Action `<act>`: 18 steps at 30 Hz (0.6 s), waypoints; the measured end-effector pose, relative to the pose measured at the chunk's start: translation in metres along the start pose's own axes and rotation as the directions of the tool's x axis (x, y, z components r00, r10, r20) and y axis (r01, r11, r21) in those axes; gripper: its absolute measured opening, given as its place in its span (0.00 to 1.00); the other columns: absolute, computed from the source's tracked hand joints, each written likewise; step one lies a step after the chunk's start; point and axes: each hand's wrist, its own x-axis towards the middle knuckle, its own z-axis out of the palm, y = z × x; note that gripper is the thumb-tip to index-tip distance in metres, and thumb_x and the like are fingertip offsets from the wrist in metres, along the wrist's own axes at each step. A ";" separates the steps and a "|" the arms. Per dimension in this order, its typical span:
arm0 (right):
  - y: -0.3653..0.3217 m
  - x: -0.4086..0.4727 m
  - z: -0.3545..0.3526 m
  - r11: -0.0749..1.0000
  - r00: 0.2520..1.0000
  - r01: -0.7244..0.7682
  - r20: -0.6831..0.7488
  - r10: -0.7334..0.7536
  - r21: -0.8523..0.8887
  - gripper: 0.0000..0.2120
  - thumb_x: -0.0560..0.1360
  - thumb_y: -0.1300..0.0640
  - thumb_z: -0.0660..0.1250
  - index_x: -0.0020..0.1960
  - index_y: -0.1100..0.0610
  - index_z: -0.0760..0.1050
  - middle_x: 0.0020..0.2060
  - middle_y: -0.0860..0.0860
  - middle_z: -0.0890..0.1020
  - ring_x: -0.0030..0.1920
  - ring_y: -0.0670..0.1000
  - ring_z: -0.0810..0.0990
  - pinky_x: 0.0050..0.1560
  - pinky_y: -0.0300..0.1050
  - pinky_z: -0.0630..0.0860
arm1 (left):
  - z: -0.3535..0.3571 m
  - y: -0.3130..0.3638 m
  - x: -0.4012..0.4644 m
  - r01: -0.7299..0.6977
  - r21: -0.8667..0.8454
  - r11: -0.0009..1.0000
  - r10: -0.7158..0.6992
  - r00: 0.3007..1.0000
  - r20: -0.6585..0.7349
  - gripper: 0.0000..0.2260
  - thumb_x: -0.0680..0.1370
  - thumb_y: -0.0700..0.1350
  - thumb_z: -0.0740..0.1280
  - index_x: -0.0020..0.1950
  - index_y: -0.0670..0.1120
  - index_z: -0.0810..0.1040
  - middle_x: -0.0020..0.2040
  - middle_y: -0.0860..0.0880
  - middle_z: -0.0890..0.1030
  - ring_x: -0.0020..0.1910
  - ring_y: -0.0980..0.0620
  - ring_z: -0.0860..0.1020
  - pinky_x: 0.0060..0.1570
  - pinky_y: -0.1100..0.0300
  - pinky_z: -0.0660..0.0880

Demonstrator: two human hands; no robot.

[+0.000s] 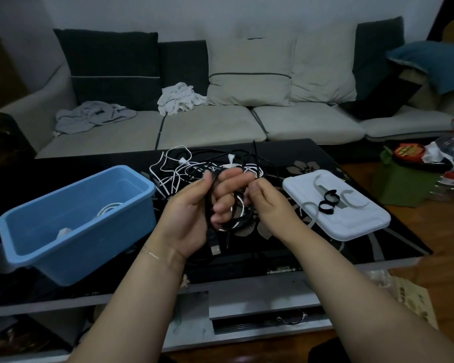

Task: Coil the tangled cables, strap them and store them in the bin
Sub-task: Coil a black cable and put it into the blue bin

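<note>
Head view: a black cable (222,205) is held above the dark glass table (351,163), just below the picture's centre. It is gripped by the left hand (194,208), whose fingers are curled round several loops; a USB plug (215,248) hangs from the bundle at six o'clock of that hand. One strand of the same cable is pinched between the thumb and fingertips of the right hand (266,197), at three o'clock of the left hand and close to it. Behind both hands, at twelve o'clock, a tangle of white and black cables (194,166) is spread on the table. At nine o'clock of the hands a blue bin (71,218) stands, with a coiled white cable (108,209) seen inside it. At three o'clock a white lid (351,221) lies flat, with black straps (328,200) and grey straps (351,203) resting on it. Beyond the table a pale sofa (220,127) is seen, with crumpled cloths (178,98) on its seat.
</note>
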 end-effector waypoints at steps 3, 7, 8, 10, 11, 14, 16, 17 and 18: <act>0.002 0.001 0.001 0.993 0.997 -0.057 -0.057 0.052 -0.099 0.13 0.80 0.45 0.57 0.42 0.52 0.70 0.35 0.47 0.76 0.37 0.46 0.74 0.41 0.48 0.69 | -0.001 0.003 0.001 -0.072 -0.111 0.991 0.066 0.996 -0.053 0.19 0.79 0.49 0.55 0.49 0.42 0.84 0.30 0.55 0.76 0.26 0.59 0.66 0.26 0.68 0.67; -0.009 -0.004 0.006 0.963 0.998 -0.058 -0.034 0.050 -0.264 0.21 0.78 0.38 0.57 0.36 0.54 0.71 0.28 0.46 0.75 0.35 0.47 0.74 0.38 0.48 0.70 | -0.003 0.011 0.002 -0.148 -0.217 0.965 0.120 0.983 -0.139 0.20 0.83 0.50 0.50 0.57 0.40 0.76 0.22 0.54 0.64 0.25 0.59 0.64 0.29 0.68 0.70; -0.014 -0.007 0.008 0.942 0.998 -0.049 0.018 0.058 -0.333 0.20 0.78 0.38 0.56 0.38 0.52 0.73 0.30 0.46 0.77 0.37 0.48 0.76 0.39 0.47 0.70 | -0.004 0.013 0.001 -0.173 -0.212 0.962 0.136 0.975 -0.178 0.20 0.84 0.50 0.50 0.58 0.39 0.75 0.22 0.54 0.63 0.24 0.59 0.64 0.31 0.66 0.73; -0.023 -0.013 0.014 0.878 0.988 0.010 0.140 0.065 -0.479 0.15 0.79 0.40 0.55 0.49 0.46 0.77 0.40 0.47 0.82 0.47 0.51 0.79 0.42 0.44 0.69 | -0.004 0.016 0.000 -0.226 -0.162 0.961 0.186 0.955 -0.231 0.19 0.84 0.49 0.50 0.60 0.37 0.74 0.23 0.54 0.62 0.25 0.58 0.64 0.40 0.58 0.80; -0.025 -0.014 0.017 0.856 0.979 0.049 0.195 0.061 -0.515 0.14 0.80 0.41 0.55 0.57 0.42 0.75 0.48 0.48 0.83 0.53 0.53 0.79 0.45 0.44 0.70 | -0.004 0.018 -0.001 -0.248 -0.120 0.961 0.213 0.945 -0.249 0.19 0.84 0.48 0.51 0.61 0.37 0.73 0.23 0.55 0.62 0.25 0.58 0.64 0.45 0.54 0.81; -0.028 -0.018 0.022 0.820 0.939 0.185 0.343 0.015 -0.543 0.19 0.81 0.45 0.55 0.71 0.38 0.62 0.61 0.50 0.79 0.61 0.56 0.76 0.53 0.48 0.73 | -0.009 0.023 -0.001 -0.285 0.000 0.958 0.273 0.917 -0.290 0.18 0.84 0.46 0.51 0.65 0.36 0.70 0.25 0.54 0.64 0.27 0.57 0.67 0.48 0.50 0.80; -0.032 -0.020 0.024 0.797 0.917 0.245 0.398 -0.006 -0.553 0.21 0.81 0.47 0.55 0.73 0.39 0.58 0.63 0.50 0.77 0.61 0.56 0.75 0.55 0.49 0.73 | -0.011 0.023 0.000 -0.307 0.084 0.948 0.317 0.899 -0.300 0.17 0.84 0.46 0.52 0.65 0.36 0.68 0.26 0.54 0.66 0.33 0.55 0.76 0.47 0.49 0.81; -0.034 -0.020 0.023 0.786 0.915 0.260 0.402 -0.016 -0.561 0.20 0.81 0.48 0.54 0.73 0.39 0.58 0.62 0.50 0.78 0.61 0.56 0.76 0.54 0.49 0.74 | -0.012 0.021 0.001 -0.314 0.135 0.940 0.341 0.894 -0.291 0.16 0.84 0.45 0.51 0.64 0.36 0.68 0.26 0.53 0.67 0.39 0.52 0.81 0.47 0.48 0.81; -0.035 -0.021 0.022 0.772 0.917 0.274 0.399 -0.028 -0.574 0.19 0.82 0.47 0.54 0.72 0.38 0.60 0.61 0.50 0.78 0.60 0.56 0.76 0.53 0.49 0.74 | -0.013 0.019 0.001 -0.318 0.191 0.929 0.362 0.890 -0.276 0.15 0.84 0.45 0.51 0.62 0.36 0.69 0.27 0.53 0.68 0.45 0.48 0.83 0.47 0.48 0.81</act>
